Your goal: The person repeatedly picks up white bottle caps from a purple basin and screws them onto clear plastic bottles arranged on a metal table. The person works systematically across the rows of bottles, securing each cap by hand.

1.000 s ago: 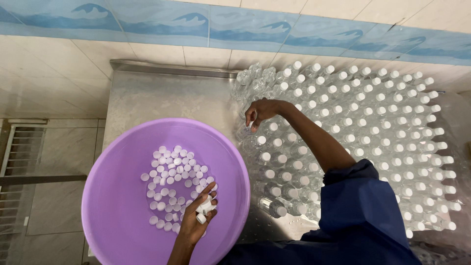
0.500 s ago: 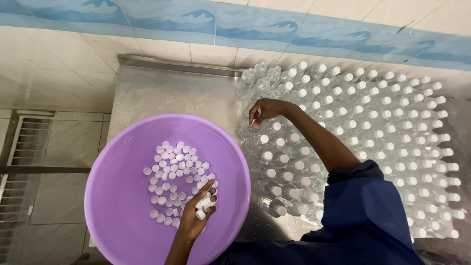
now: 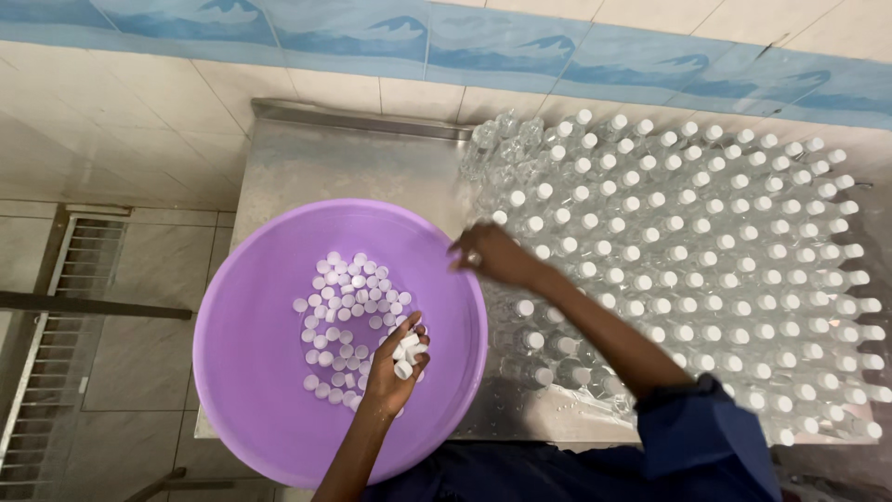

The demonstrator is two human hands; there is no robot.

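Cupping white caps (image 3: 406,351), left hand (image 3: 395,372) lies in basin (image 3: 251,372).

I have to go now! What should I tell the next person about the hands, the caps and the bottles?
Left hand: in the purple basin, holding a few white caps.
Right hand: over the basin's right rim, beside the bottles; whether it holds a cap is unclear.
Done: most bottles on the steel table wear white caps.
Left: some at the far left corner look uncapped. Loose caps lie in the basin.

Left hand (image 3: 395,367) curled palm-up, fingers closed, right hand (image 3: 492,256) outstretched, fingers loosely bent
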